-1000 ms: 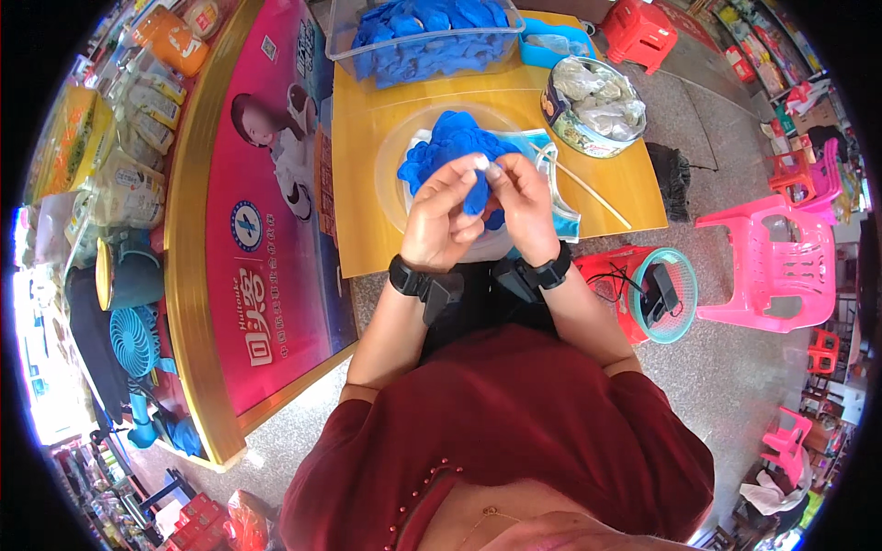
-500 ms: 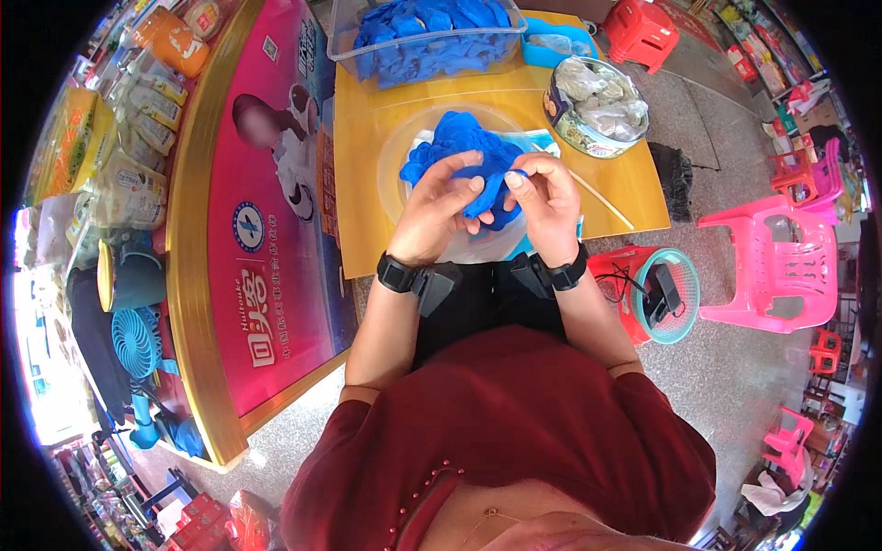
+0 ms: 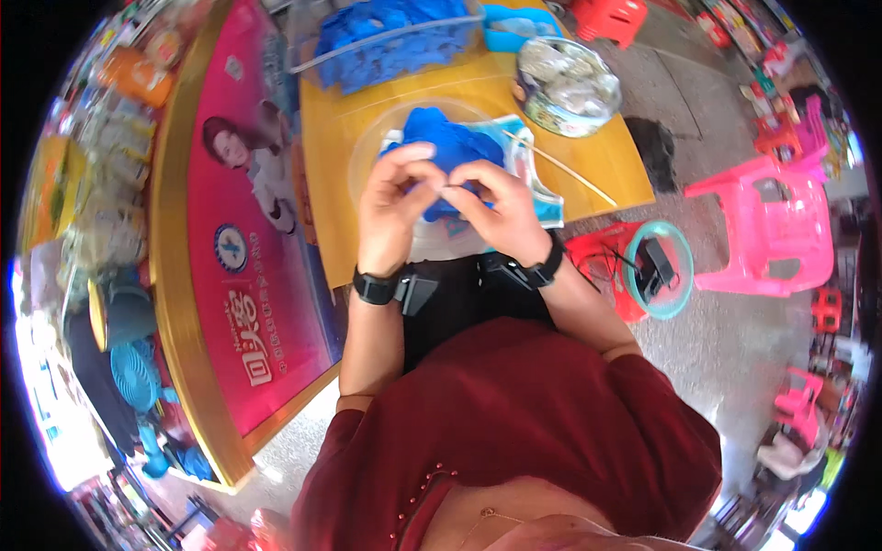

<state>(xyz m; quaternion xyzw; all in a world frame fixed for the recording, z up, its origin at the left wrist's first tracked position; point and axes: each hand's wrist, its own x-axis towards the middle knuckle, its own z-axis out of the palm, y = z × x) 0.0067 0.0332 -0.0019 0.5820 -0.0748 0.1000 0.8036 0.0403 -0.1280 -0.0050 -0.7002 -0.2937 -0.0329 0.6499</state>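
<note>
My left hand [image 3: 400,197] and my right hand [image 3: 491,207] meet at their pinched fingertips, above a heap of soft, crumpled blue pieces [image 3: 432,129]. What they pinch is too small and blurred to name. Under the heap lie a translucent round tray [image 3: 372,138] and a white and light-blue patterned item [image 3: 548,209], whose full shape is hidden. A thin pale stick [image 3: 574,174] lies to the right on the yellow table [image 3: 335,202].
A clear bin of blue pieces [image 3: 386,37], a blue box [image 3: 514,28] and a round tin of bags [image 3: 565,83] line the back. A pink board [image 3: 248,331] stands at left. Right are a red bin with a mesh basket [image 3: 606,266] and a pink chair [image 3: 763,220].
The view has shifted, so the table appears further left and slightly higher. My fingertips, apart half a second ago around a blue piece, have come together; that piece no longer shows distinctly between them.
</note>
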